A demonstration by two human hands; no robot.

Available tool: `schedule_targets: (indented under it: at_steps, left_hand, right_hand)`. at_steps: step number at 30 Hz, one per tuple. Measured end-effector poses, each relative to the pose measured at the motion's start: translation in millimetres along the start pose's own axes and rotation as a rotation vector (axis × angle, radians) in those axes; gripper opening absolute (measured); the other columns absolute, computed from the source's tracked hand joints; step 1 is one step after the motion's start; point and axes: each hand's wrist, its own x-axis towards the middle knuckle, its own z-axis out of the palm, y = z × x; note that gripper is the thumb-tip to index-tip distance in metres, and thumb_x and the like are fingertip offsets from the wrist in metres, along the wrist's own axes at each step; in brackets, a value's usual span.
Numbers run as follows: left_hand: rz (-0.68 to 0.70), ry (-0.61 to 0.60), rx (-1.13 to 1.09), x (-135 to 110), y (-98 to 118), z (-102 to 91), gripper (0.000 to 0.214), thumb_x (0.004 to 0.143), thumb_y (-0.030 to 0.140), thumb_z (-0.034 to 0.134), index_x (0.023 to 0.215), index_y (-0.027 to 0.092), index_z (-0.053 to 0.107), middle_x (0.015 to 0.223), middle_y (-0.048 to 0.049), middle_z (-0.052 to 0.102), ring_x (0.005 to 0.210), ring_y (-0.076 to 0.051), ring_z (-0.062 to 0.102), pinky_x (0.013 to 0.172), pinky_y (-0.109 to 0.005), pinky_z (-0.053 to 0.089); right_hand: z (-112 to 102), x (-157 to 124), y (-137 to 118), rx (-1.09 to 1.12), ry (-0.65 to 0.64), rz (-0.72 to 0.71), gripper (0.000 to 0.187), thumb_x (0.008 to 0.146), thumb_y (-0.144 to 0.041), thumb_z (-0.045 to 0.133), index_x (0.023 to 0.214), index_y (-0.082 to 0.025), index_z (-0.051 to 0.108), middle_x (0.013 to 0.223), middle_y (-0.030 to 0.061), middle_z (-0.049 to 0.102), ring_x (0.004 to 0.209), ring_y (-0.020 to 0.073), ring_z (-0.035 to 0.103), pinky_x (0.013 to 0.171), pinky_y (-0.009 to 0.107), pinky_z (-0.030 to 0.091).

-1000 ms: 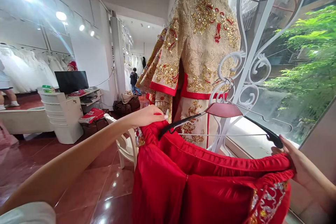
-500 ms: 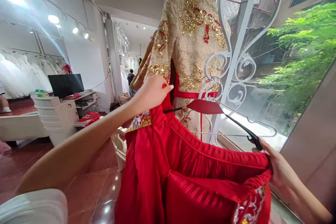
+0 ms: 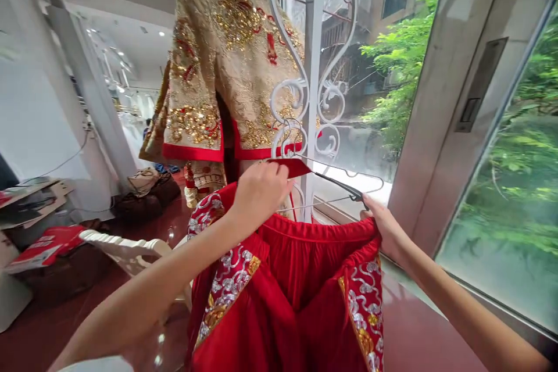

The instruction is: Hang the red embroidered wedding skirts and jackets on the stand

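Observation:
A red skirt [image 3: 300,279] with a gathered waistband and silver-and-gold embroidered panels hangs in front of me. Its black clothes hanger [image 3: 333,180] has a red middle piece [image 3: 299,168] and is hooked up by the white scrollwork stand. My left hand [image 3: 264,193] is closed at the left part of this hanger, fingers curled over beside the red piece; its fingertips are partly hidden. My right hand [image 3: 383,222] pinches the hanger's right end, close against the skirt's waistband.
Behind hangs a gold-sequined jacket [image 3: 257,70] with red trim, on the white metal stand [image 3: 310,70]. A second, wire hanger [image 3: 370,180] is beside the black one. A white chair [image 3: 131,250] stands at left; a glass door frame [image 3: 453,99] rises at right.
The view has turned right. My left hand has moved from the skirt's left side in toward the hanger's middle, fingers now curled. The skirt's embroidered panels face me more.

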Motion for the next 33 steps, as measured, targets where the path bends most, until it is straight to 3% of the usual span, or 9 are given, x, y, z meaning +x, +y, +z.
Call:
schedule_targets:
  at_steps: [3, 5, 8, 14, 18, 21, 24, 29, 33]
  left_hand:
    - [0.344, 0.235, -0.115, 38, 22, 21.6, 0.035, 0.089, 0.04, 0.04, 0.108, 0.016, 0.057, 0.111, -0.0126, 0.06, 0.109, -0.026, 0.052, 0.097, -0.043, 0.036]
    - [0.443, 0.288, -0.179, 55, 37, 37.9, 0.039, 0.088, 0.044, 0.042, 0.115, 0.018, 0.054, 0.124, -0.0117, 0.053, 0.119, -0.025, 0.044, 0.105, -0.045, 0.025]
    - [0.386, 0.324, -0.271, 65, 53, 53.0, 0.037, 0.089, 0.041, 0.04, 0.109, 0.015, 0.057, 0.125, -0.0135, 0.05, 0.119, -0.025, 0.042, 0.105, -0.042, 0.024]
    - [0.304, 0.402, -0.483, 68, 58, 51.6, 0.037, 0.092, 0.042, 0.031, 0.096, 0.02, 0.061, 0.117, -0.0095, 0.053, 0.112, -0.024, 0.044, 0.095, -0.041, 0.03]
    - [0.225, 0.449, -0.542, 67, 64, 48.6, 0.035, 0.092, 0.037, 0.031, 0.092, 0.021, 0.062, 0.118, -0.0092, 0.052, 0.114, -0.025, 0.041, 0.096, -0.04, 0.028]
    - [0.185, 0.485, -0.587, 65, 65, 44.0, 0.035, 0.092, 0.038, 0.031, 0.089, 0.022, 0.062, 0.116, -0.0085, 0.053, 0.111, -0.024, 0.041, 0.093, -0.038, 0.029]
    - [0.199, 0.489, -0.646, 64, 61, 36.4, 0.038, 0.093, 0.041, 0.028, 0.086, 0.022, 0.06, 0.102, -0.0056, 0.059, 0.099, -0.021, 0.046, 0.086, -0.035, 0.031]
    - [0.276, 0.356, -0.692, 68, 55, 26.3, 0.039, 0.094, 0.041, 0.027, 0.083, 0.021, 0.058, 0.08, -0.0008, 0.063, 0.083, -0.019, 0.048, 0.078, -0.035, 0.029]
    - [0.321, 0.284, -0.677, 73, 52, 22.1, 0.038, 0.093, 0.041, 0.03, 0.078, 0.021, 0.058, 0.072, -0.0004, 0.062, 0.077, -0.019, 0.048, 0.074, -0.033, 0.028]
  right_hand:
    - [1, -4, -5, -0.078, 0.041, -0.036, 0.043, 0.068, -0.059, 0.064, 0.08, -0.023, 0.044, 0.04, -0.0121, 0.024, 0.033, 0.004, 0.016, 0.032, 0.015, 0.017]
    - [-1, -6, -13, -0.126, 0.074, -0.078, 0.045, 0.066, -0.061, 0.064, 0.081, -0.023, 0.045, 0.042, -0.0114, 0.028, 0.033, 0.0041, 0.019, 0.032, 0.015, 0.018]
    - [-10, -10, -29, -0.21, 0.062, -0.112, 0.054, 0.063, -0.069, 0.061, 0.084, -0.021, 0.05, 0.044, -0.01, 0.031, 0.035, 0.0039, 0.022, 0.034, 0.015, 0.018]
    - [-38, -19, -49, -0.371, -0.265, -0.1, 0.08, 0.058, -0.088, 0.036, 0.089, -0.017, 0.059, 0.046, -0.0082, 0.027, 0.037, 0.0047, 0.017, 0.035, 0.018, 0.013]
    - [-47, -17, -64, -0.472, -0.3, -0.195, 0.079, 0.054, -0.086, 0.044, 0.086, -0.016, 0.06, 0.047, -0.0078, 0.029, 0.039, 0.0041, 0.016, 0.035, 0.018, 0.012]
    - [-52, -18, -77, -0.5, -0.262, -0.238, 0.075, 0.05, -0.085, 0.05, 0.076, -0.015, 0.06, 0.048, -0.0055, 0.036, 0.041, 0.0052, 0.026, 0.037, 0.018, 0.019]
    - [-56, -25, -88, -0.52, -0.179, -0.224, 0.061, 0.051, -0.073, 0.064, 0.065, -0.014, 0.058, 0.05, -0.003, 0.044, 0.044, 0.0067, 0.036, 0.04, 0.019, 0.027]
    - [-46, -39, -106, -0.622, -0.143, -0.245, 0.034, 0.045, -0.033, 0.082, 0.063, -0.014, 0.059, 0.054, -0.0034, 0.051, 0.048, 0.0073, 0.043, 0.044, 0.019, 0.034]
    - [-25, -54, -115, -0.721, -0.288, -0.149, 0.037, 0.044, -0.017, 0.081, 0.078, -0.014, 0.067, 0.055, -0.0036, 0.055, 0.05, 0.0086, 0.049, 0.043, 0.017, 0.038]
